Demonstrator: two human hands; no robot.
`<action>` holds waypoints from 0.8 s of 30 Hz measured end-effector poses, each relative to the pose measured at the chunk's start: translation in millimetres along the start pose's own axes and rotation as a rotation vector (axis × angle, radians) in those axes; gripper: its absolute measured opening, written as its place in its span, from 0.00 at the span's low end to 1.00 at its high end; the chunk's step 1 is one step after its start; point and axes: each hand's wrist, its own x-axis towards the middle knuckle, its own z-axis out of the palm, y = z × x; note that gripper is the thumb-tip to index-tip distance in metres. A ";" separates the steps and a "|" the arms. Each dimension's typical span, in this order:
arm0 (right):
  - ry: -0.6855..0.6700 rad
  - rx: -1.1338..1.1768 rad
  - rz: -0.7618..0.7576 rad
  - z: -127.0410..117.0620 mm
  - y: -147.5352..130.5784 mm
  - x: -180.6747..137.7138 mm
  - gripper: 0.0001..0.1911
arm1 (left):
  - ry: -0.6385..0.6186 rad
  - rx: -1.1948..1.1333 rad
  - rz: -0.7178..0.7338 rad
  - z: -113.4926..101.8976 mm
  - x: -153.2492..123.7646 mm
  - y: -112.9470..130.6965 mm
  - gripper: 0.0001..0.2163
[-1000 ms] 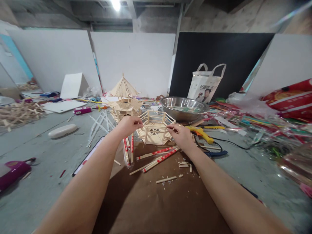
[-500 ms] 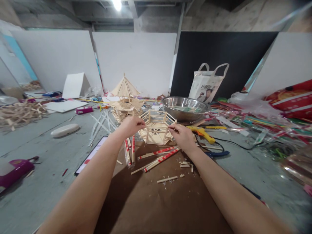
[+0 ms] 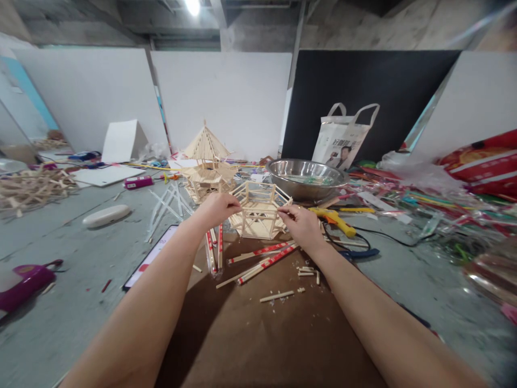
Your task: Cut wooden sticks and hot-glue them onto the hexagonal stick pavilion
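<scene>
Lower centre of the frame: one brown sheet [image 3: 250, 328] carried scattered stick offcuts [image 3: 277, 296], too small to count. Above them lay red-and-white wrapped chopsticks [image 3: 264, 257], at least five, though overlap prevented a firm count.

Centre: one hexagonal stick frame [image 3: 258, 218] stood upright at the far edge of the sheet. The left hand [image 3: 216, 207] pinched its upper rail on the left, and the right hand [image 3: 302, 223] pinched the upper rail on the right. Both sets of fingertips were closed on the wood. Whether a loose stick also lay between the fingers could not be told.

The frame was judged very light, stiff and brittle. Its thin rails and glued joints seemed likely to snap or part under squeeze or twist. The corner posts or the base ring looked the safer holds, with two hands on opposite sides.

Right of centre: one yellow glue gun [image 3: 335, 218], near the right hand. Beyond it stood one steel bowl [image 3: 307, 180]. Upper centre: one roofed stick model [image 3: 205, 159], just behind the frame. Upper right: one printed tote bag [image 3: 343, 137], against the dark board.
</scene>
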 end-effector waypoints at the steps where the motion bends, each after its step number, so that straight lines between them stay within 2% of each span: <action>1: -0.001 -0.001 -0.003 -0.2 -0.3 0.1 0.10 | 0.002 0.000 0.006 0.2 0.0 -0.3 0.11; 15: 0.006 0.005 0.004 0.0 -0.9 0.1 0.11 | 0.029 0.012 0.039 6.1 0.5 -5.3 0.11; 24: 0.008 0.019 0.004 1.1 -0.1 0.2 0.11 | 0.038 0.005 0.012 5.2 0.6 -3.2 0.11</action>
